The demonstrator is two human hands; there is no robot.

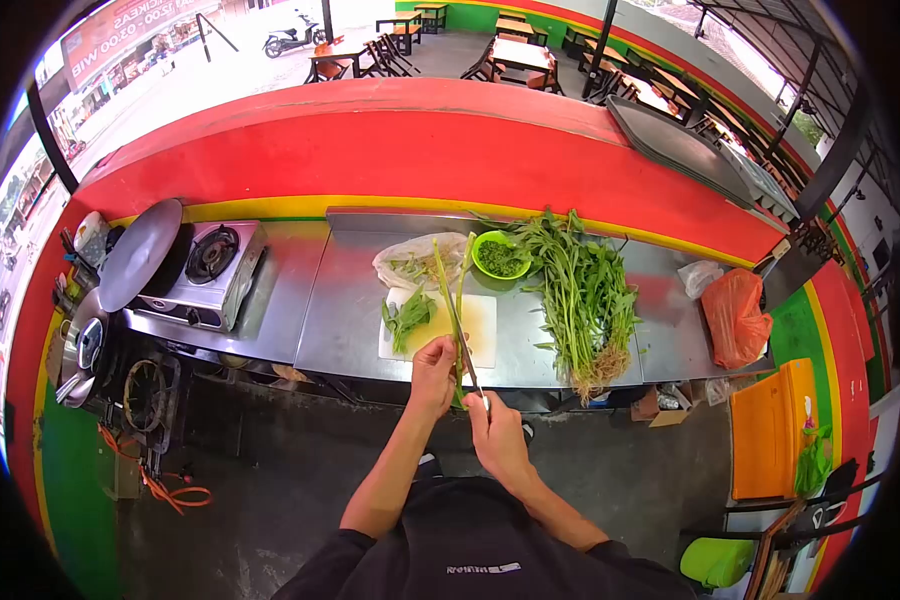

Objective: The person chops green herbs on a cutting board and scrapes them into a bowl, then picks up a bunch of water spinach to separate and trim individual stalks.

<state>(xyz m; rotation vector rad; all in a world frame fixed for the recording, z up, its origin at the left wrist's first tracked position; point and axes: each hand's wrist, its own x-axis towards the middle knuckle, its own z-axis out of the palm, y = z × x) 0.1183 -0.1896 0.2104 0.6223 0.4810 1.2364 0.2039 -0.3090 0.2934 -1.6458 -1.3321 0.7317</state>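
Long pale-green vegetable stalks (441, 272) rise from my left hand (434, 374), whose fingers are closed around them over the near edge of the cutting board. My right hand (497, 432) grips a knife (466, 358) by its handle, the dark blade pointing up and away, close against the stalks. Under and beyond the hands lies a white cutting board (483, 312) with a yellowish stain. Torn green leaves (407, 318) rest on its left part. Behind it are a clear plastic bag (395, 256) with greens in it and a lime-green bowl (483, 272) of chopped greens.
A big bunch of leafy greens with roots (582, 295) lies right of the board on the steel counter (315, 335). Farther right sits an orange plastic bag (735, 318). A gas stove (206, 278) and wok lid (142, 255) stand left. A red wall (370, 150) borders the counter's back.
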